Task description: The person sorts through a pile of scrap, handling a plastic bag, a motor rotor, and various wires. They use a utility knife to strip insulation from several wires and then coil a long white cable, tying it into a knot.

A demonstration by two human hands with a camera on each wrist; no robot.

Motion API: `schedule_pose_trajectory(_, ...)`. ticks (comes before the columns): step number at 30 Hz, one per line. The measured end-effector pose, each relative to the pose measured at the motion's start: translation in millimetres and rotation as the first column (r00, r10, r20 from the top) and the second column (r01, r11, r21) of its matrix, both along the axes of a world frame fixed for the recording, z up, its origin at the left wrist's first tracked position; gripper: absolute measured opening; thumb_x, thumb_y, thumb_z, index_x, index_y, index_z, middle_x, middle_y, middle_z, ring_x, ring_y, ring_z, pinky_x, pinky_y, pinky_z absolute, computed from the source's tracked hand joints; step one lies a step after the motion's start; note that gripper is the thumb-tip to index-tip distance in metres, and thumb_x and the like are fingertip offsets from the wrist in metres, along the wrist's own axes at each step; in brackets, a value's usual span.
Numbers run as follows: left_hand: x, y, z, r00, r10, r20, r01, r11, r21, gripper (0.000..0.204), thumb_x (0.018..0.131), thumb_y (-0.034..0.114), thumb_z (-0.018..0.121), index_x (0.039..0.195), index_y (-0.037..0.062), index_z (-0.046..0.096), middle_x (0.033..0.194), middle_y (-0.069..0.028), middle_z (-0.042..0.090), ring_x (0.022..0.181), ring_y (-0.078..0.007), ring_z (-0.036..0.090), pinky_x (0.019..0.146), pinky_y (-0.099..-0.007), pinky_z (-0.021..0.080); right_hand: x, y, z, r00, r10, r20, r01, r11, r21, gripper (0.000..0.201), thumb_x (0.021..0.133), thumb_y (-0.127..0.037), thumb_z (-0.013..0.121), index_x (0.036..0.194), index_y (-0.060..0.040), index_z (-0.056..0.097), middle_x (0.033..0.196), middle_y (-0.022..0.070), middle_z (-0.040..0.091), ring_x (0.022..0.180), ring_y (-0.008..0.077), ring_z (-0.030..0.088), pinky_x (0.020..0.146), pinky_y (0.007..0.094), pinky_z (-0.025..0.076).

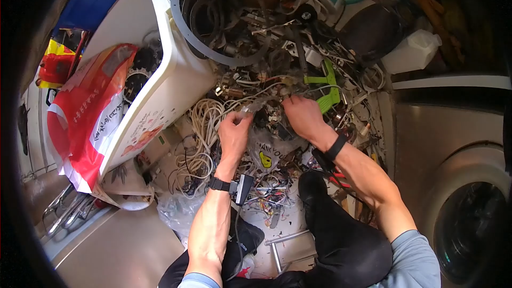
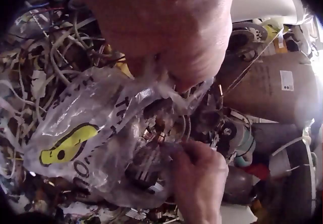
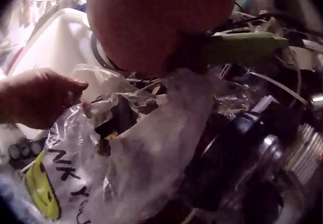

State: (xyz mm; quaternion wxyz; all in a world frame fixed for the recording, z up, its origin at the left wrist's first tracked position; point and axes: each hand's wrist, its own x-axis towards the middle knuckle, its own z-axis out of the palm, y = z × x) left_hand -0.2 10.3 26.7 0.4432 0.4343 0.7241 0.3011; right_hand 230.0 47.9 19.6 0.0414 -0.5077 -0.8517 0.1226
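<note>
Cluttered floor (image 1: 255, 217), bag (image 1: 274, 146) in hands (image 1: 233, 137).

This looks like a cramped storage or scrap-sorting corner, perhaps in a home: a front-loading machine with a round door (image 1: 472, 224) stands at the right, a tall white bin (image 1: 154, 101) at the left, and between them the floor is heaped with coiled cables (image 1: 200, 120), metal parts (image 1: 229, 90) and a big ring (image 1: 186, 34).

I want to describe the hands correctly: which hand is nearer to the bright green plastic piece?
The right hand. It is close beside the green piece; the left hand is farther off, across the clear bag's opening.
</note>
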Motion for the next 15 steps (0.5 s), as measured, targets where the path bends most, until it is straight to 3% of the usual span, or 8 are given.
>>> schedule_pose_trajectory(2, -1.0, -0.1, -0.1, 0.999, 0.026, 0.029, -0.026, 1.0, -0.002, 0.031, 0.09, 0.026, 0.074, 0.095, -0.0046, 0.072, 0.081, -0.0098, 0.072, 0.074, -0.0156, 0.062, 0.072, -0.0332, 0.05, 5.8, -10.8, -1.5, 0.973, -0.021, -0.229, 0.039, 0.996, 0.075, 0.018, 0.082, -0.007, 0.062, 0.098, 0.0001, 0.065, 0.089, 0.0179, 0.069, 0.083, 0.0356, 0.07, 0.069, 0.0446, 0.057)
schedule_pose_trajectory(5, -3.3, -2.2, -5.7, 0.997, 0.037, 0.075, -0.035, 0.999, -0.032, 0.032, 0.09, 0.027, 0.074, 0.094, -0.0049, 0.071, 0.081, -0.0095, 0.072, 0.074, -0.0149, 0.061, 0.072, -0.0329, 0.049, 10.8, -1.6, -5.2, 0.996, -0.058, -0.073, 0.059, 0.998, 0.014, 0.019, 0.082, -0.005, 0.061, 0.1, -0.0006, 0.064, 0.088, 0.0176, 0.068, 0.082, 0.0369, 0.069, 0.069, 0.0461, 0.057)
schedule_pose_trajectory(9, -4.2, -6.3, -5.9, 0.998, 0.045, 0.048, -0.04, 0.995, -0.094, 0.034, 0.09, 0.028, 0.073, 0.095, -0.005, 0.071, 0.08, -0.0088, 0.071, 0.074, -0.0142, 0.06, 0.071, -0.0324, 0.048, 17.3, 13.1, -5.0, 0.978, -0.117, -0.17, 0.136, 0.985, 0.104, 0.019, 0.082, -0.003, 0.061, 0.1, -0.0005, 0.064, 0.088, 0.018, 0.067, 0.081, 0.0389, 0.069, 0.071, 0.0464, 0.057)
schedule_pose_trajectory(11, -2.9, -6.4, -4.5, 0.994, 0.055, 0.092, -0.045, 0.994, -0.104, 0.036, 0.091, 0.03, 0.073, 0.095, -0.0054, 0.071, 0.08, -0.0078, 0.071, 0.073, -0.0137, 0.058, 0.07, -0.0318, 0.047, 16.9, 9.5, -4.3, 0.9, -0.191, -0.392, 0.262, 0.956, 0.135, 0.025, 0.083, 0.0, 0.06, 0.108, 0.0001, 0.065, 0.093, 0.0195, 0.068, 0.085, 0.0403, 0.068, 0.073, 0.0481, 0.056)
schedule_pose_trajectory(12, -3.7, -5.3, -4.4, 0.994, 0.055, 0.092, -0.045, 0.994, -0.102, 0.036, 0.091, 0.03, 0.073, 0.095, -0.0054, 0.071, 0.08, -0.0078, 0.071, 0.073, -0.0137, 0.058, 0.07, -0.0318, 0.047, 12.1, 4.5, -1.9, 0.9, -0.191, -0.393, 0.262, 0.955, 0.137, 0.025, 0.083, 0.0, 0.06, 0.108, 0.0001, 0.065, 0.093, 0.0195, 0.068, 0.085, 0.0403, 0.068, 0.073, 0.0481, 0.056)
schedule_pose_trajectory(14, -2.5, -5.3, -5.0, 0.99, 0.071, 0.12, -0.062, 0.995, -0.076, 0.035, 0.092, 0.03, 0.072, 0.094, -0.0051, 0.071, 0.079, -0.0067, 0.07, 0.073, -0.0126, 0.057, 0.069, -0.0313, 0.046, 1.0, -14.1, 5.3, 0.702, -0.266, -0.661, 0.306, 0.95, -0.057, 0.018, 0.081, 0.001, 0.059, 0.098, -0.0009, 0.064, 0.088, 0.0195, 0.066, 0.082, 0.0416, 0.067, 0.076, 0.0512, 0.055)
schedule_pose_trajectory(15, -1.2, -4.3, -4.1, 0.99, 0.068, 0.124, -0.059, 0.996, -0.074, 0.035, 0.092, 0.03, 0.072, 0.094, -0.0051, 0.071, 0.079, -0.0067, 0.07, 0.073, -0.0126, 0.057, 0.069, -0.0313, 0.046, -1.3, -17.4, 8.9, 0.761, -0.132, -0.636, 0.192, 0.981, 0.025, 0.019, 0.079, 0.001, 0.062, 0.098, -0.0014, 0.065, 0.088, 0.0197, 0.065, 0.084, 0.0411, 0.067, 0.076, 0.0526, 0.053)
